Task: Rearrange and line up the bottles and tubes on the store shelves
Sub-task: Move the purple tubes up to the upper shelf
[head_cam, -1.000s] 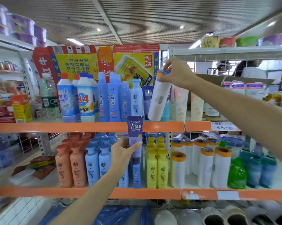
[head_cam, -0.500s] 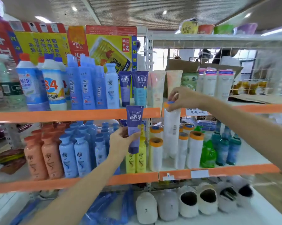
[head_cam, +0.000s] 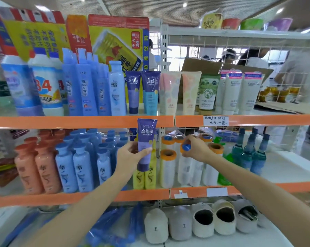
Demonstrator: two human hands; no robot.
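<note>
Purple tube stands upright in the left hand's fingers; right hand grips a white roll's top.

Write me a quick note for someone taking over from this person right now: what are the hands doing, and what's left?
Left hand holds a purple tube upright in front of the shelf edge.
Right hand grips the orange-and-blue top of a white roll, among the other rolls on the lower shelf.
Two matching tubes stand on the upper shelf.
Left: probably place the held tube beside them, let go of the roll.
</note>
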